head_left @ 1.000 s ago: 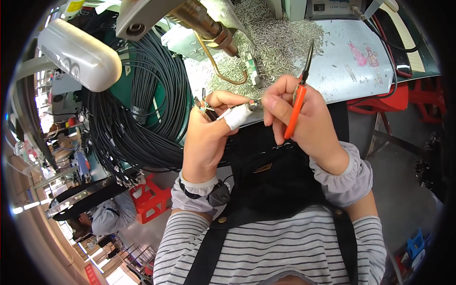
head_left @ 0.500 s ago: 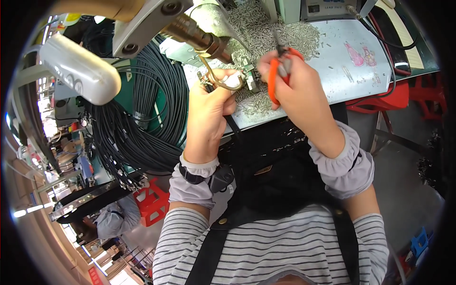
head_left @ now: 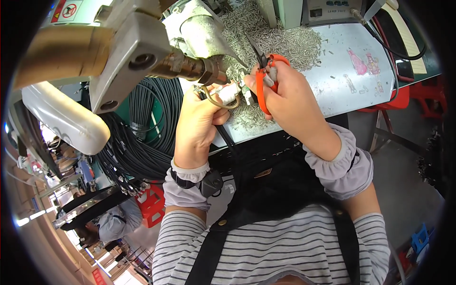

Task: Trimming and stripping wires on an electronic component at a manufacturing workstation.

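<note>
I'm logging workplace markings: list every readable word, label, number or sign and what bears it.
Wording is not copied out here.
Grey box: short printed lettering below blue characters on its front.
Warning sign, upper left: red crossed circle; small print unreadable.
Red strip, lower left: markings too small to read.
Orange-handled cutters: no text visible.

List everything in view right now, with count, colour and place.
Orange-handled pointed metal tool: one, orange and black, in right hand
Tiny metal cylinders: uncountable, silver, heaped on worktop
Flat worktop: one, pale, pink drawings, right of heap
Bent metal loop: one, brownish, near left fingers
Bulky metal machine arm: one, grey, upper left
Rounded plastic housing: one, white, far left
Coiled cables: many, black, left
Boxy control unit: one, grey, top right
Plastic stools: at least two, red, both sides
Another person: one, grey clothing, lower left
Left hand: one, white finger wrap, centre
Right hand: one, centre
</note>
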`<state>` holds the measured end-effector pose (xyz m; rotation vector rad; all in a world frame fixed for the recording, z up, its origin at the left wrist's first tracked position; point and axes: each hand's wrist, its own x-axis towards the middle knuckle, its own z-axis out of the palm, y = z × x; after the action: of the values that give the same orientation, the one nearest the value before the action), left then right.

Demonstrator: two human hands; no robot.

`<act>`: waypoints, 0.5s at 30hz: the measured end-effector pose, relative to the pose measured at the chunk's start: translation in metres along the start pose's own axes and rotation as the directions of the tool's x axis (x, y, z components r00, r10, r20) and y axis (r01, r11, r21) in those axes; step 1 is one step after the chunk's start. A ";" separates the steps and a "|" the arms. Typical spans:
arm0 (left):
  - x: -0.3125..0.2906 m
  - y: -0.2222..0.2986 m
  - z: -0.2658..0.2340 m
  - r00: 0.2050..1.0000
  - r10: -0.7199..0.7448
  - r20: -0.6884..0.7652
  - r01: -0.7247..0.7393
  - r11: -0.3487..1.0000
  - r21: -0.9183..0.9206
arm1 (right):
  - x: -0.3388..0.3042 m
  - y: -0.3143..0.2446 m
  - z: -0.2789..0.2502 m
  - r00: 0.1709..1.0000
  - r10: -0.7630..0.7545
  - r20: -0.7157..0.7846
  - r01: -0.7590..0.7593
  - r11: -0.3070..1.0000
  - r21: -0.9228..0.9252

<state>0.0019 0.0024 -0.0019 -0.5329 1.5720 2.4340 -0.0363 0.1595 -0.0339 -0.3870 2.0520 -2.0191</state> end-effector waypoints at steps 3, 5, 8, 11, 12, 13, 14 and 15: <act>-0.001 -0.001 0.000 1.000 0.019 0.015 -0.018 1.000 -0.009 | -0.001 0.000 -0.001 1.000 0.009 0.007 -0.009 1.000 0.008; -0.001 -0.001 0.000 1.000 0.022 0.002 -0.022 1.000 0.012 | 0.000 -0.001 -0.001 1.000 0.021 0.021 -0.021 1.000 0.016; -0.001 0.001 0.004 1.000 0.021 -0.014 -0.020 0.999 0.039 | 0.000 -0.001 -0.001 0.999 0.026 0.026 -0.026 1.000 0.017; -0.001 0.001 0.006 0.999 0.019 -0.034 -0.017 0.997 0.070 | 0.000 -0.001 -0.002 1.000 0.020 0.023 -0.021 1.000 0.012; -0.001 0.000 0.005 0.999 0.028 -0.025 -0.026 0.998 0.059 | -0.001 0.000 -0.002 1.000 0.007 0.017 -0.008 1.000 0.017; -0.001 -0.002 0.005 0.999 0.036 -0.015 -0.036 0.998 0.048 | -0.001 0.001 -0.002 1.000 -0.006 0.010 0.005 1.000 0.022; -0.001 -0.002 0.004 0.999 0.045 -0.006 -0.045 0.998 0.036 | -0.001 0.002 -0.002 1.000 -0.018 0.004 0.018 0.999 0.027; -0.001 -0.001 0.005 0.999 0.045 -0.005 -0.045 0.998 0.036 | -0.001 0.001 -0.002 1.000 -0.019 0.003 0.019 0.999 0.027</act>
<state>0.0022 0.0073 -0.0011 -0.5040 1.6448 2.4336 -0.0366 0.1620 -0.0352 -0.4062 2.0243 -2.0533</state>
